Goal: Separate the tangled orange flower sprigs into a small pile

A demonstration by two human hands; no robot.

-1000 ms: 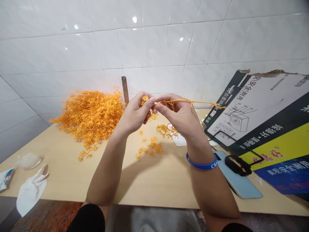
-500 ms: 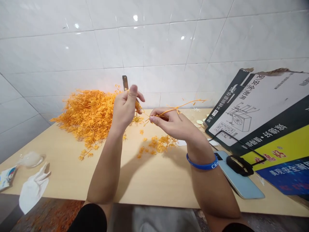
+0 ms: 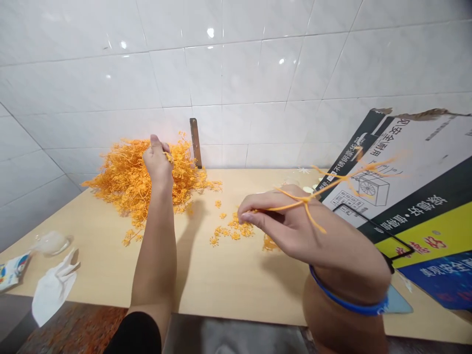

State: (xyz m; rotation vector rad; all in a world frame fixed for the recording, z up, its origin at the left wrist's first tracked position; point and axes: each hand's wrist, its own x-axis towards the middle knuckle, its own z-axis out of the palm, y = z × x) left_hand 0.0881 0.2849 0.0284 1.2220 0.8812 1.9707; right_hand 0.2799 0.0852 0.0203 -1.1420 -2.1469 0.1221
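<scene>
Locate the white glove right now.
Head view, far left: the white glove lies at the table's front edge, partly overhanging it, just below a crumpled clear wrapper.

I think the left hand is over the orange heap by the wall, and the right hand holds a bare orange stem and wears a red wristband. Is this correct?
Not quite: the wristband is blue, not red, as the head view shows. The rest holds: the left hand is over the orange heap by the wall, and the right hand holds a bare orange stem.
</scene>
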